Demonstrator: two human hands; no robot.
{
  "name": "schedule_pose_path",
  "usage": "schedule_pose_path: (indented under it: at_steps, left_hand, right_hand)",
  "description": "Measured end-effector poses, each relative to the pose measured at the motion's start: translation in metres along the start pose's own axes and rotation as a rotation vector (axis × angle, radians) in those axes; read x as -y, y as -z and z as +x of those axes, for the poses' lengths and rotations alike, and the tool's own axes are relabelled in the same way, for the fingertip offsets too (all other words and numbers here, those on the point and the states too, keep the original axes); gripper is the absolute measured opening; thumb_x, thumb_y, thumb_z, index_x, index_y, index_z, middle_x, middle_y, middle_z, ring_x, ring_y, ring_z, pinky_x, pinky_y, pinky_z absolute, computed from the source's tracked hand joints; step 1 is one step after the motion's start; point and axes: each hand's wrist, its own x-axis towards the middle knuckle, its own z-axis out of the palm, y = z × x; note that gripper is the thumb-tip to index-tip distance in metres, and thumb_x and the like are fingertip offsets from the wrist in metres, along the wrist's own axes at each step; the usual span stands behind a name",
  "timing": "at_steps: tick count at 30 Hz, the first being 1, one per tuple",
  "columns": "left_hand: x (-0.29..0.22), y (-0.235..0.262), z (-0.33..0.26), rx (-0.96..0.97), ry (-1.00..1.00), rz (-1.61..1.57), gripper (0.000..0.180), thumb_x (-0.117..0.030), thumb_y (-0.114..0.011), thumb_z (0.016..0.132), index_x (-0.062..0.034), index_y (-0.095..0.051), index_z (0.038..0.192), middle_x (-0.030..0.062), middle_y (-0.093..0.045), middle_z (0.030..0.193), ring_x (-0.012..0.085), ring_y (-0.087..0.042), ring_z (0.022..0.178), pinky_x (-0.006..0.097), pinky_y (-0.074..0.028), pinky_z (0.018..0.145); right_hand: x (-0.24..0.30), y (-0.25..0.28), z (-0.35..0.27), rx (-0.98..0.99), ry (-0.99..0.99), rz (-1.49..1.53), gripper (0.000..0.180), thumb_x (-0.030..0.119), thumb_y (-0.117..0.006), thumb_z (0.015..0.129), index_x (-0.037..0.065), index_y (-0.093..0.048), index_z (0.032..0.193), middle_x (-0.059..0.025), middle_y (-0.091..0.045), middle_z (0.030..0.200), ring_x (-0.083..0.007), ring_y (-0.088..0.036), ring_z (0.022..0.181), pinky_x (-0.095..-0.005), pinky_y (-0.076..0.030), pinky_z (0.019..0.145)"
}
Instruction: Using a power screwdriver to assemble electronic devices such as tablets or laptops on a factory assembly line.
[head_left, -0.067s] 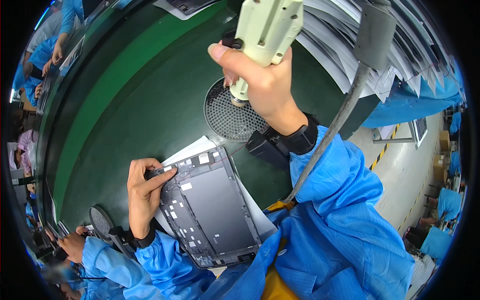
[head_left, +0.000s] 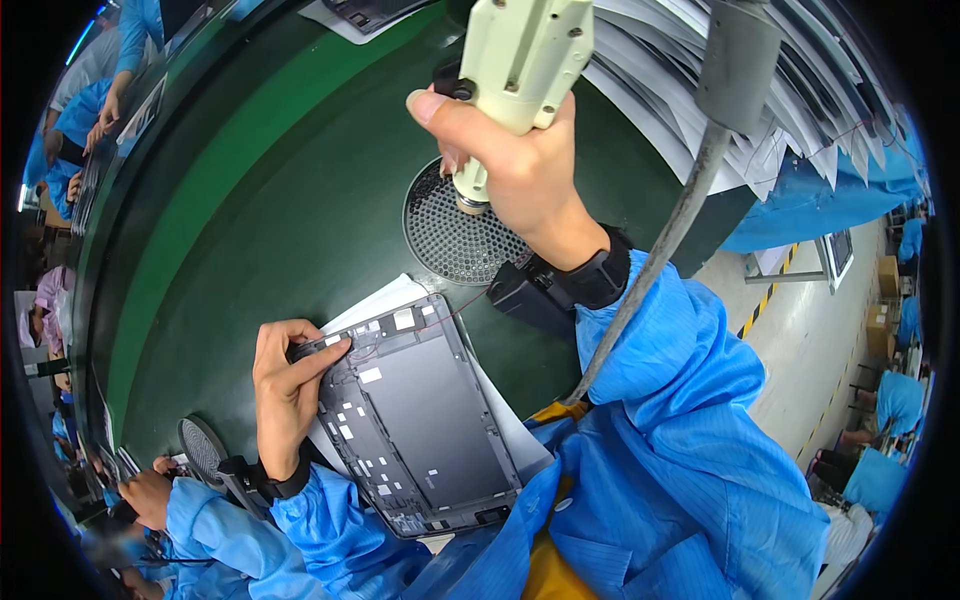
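My right hand (head_left: pixel 535 165) is wrapped around a cream-coloured electric screwdriver (head_left: pixel 520 75), thumb up near its black switch. Its lower end points down over a round dark tray (head_left: pixel 462 246) full of small holes; whether the bit touches the tray is hidden. My left hand (head_left: pixel 285 385) pinches the upper left corner of a dark grey laptop casing (head_left: pixel 440 400). That casing lies tilted in front of me, inner side up, with several small white labels and thin wires along its top edge. Beneath it, a white sheet (head_left: pixel 515 425) sticks out.
A thick grey cable (head_left: pixel 665 240) hangs in front of my right arm. Stacked white sheets (head_left: pixel 690 130) fill the far right of the green table (head_left: pixel 250 230). Another casing (head_left: pixel 365 14) lies at the far edge. A co-worker's hand (head_left: pixel 148 495) is at lower left.
My right hand and the screwdriver have shifted slightly left in the picture, as has the tray. My left hand keeps its pinch on the casing.
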Motion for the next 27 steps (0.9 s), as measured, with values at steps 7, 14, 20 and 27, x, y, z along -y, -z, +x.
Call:
schedule_pose_path:
  at_steps: [7, 14, 20, 27]
  left_hand:
    - [-0.002, 0.000, 0.001, 0.010, -0.041, -0.009, 0.036, 0.006, -0.056, 0.061, -0.0062, -0.069, 0.092, 0.0124, -0.051, 0.087, 0.0268, -0.050, 0.083, 0.033, -0.041, 0.075]
    - [-0.001, 0.006, 0.002, 0.060, -0.226, 0.077, 0.019, -0.001, -0.061, 0.080, -0.0037, -0.066, 0.098, 0.0140, -0.057, 0.093, 0.0281, -0.056, 0.082, 0.036, -0.046, 0.069]
    - [-0.008, 0.008, -0.001, 0.014, -0.061, -0.169, 0.016, -0.006, -0.065, 0.080, 0.0004, -0.064, 0.095, 0.0121, -0.058, 0.094, 0.0240, -0.056, 0.081, 0.031, -0.045, 0.066]
    - [0.006, 0.013, -0.007, 0.050, 0.012, -0.093, 0.020, -0.009, -0.068, 0.079, -0.0004, -0.064, 0.097, 0.0116, -0.057, 0.097, 0.0227, -0.053, 0.077, 0.032, -0.045, 0.067]
  right_hand:
    - [-0.038, 0.002, -0.003, 0.271, 0.274, -0.549, 0.032, 0.011, -0.069, 0.073, 0.007, -0.057, 0.102, -0.0052, -0.061, 0.092, -0.0127, -0.057, 0.085, -0.0315, -0.044, 0.074]
    - [0.006, -0.004, 0.005, -0.004, 0.121, -0.081, 0.020, 0.010, -0.068, 0.068, -0.002, -0.055, 0.075, -0.0061, -0.054, 0.062, -0.0109, -0.050, 0.058, -0.0282, -0.043, 0.057]
    - [0.057, -0.030, -0.001, -0.069, 0.427, 0.000, 0.020, 0.011, -0.065, 0.063, -0.003, -0.051, 0.068, -0.0112, -0.048, 0.055, -0.0156, -0.043, 0.048, -0.0315, -0.039, 0.048]
    - [0.018, -0.094, -0.029, 0.323, 0.294, -0.103, 0.024, 0.010, -0.068, 0.062, 0.003, -0.054, 0.080, -0.0076, -0.055, 0.067, -0.0188, -0.055, 0.058, -0.0326, -0.043, 0.053]
